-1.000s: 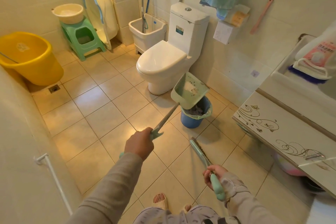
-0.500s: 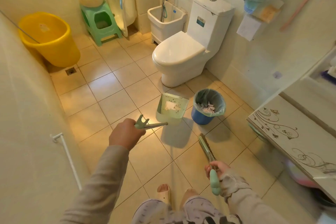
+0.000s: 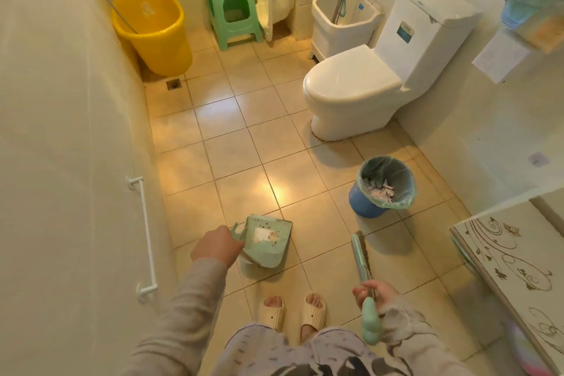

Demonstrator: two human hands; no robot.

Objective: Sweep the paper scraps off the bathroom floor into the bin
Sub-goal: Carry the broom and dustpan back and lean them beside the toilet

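My left hand (image 3: 217,245) grips the handle of a green dustpan (image 3: 266,243), which hangs low over the floor tiles just ahead of my feet; a white patch shows inside its pan. My right hand (image 3: 376,292) holds the green handle of a small broom (image 3: 360,256), whose bristles point away from me toward the bin. The blue bin (image 3: 381,186) with a green liner stands on the floor to the right, apart from the dustpan, with crumpled paper scraps (image 3: 383,192) lying inside it.
A white toilet (image 3: 360,85) stands behind the bin, a mop sink (image 3: 345,20) beyond it. A yellow tub (image 3: 152,30) and green stool (image 3: 233,14) sit at the far wall. A patterned cabinet (image 3: 515,262) juts in at right; a wall with a towel rail (image 3: 143,235) runs along the left.
The dustpan was tipped over the bin a second ago; my left hand has since pulled it back and lowered it near my feet. The broom has barely moved.
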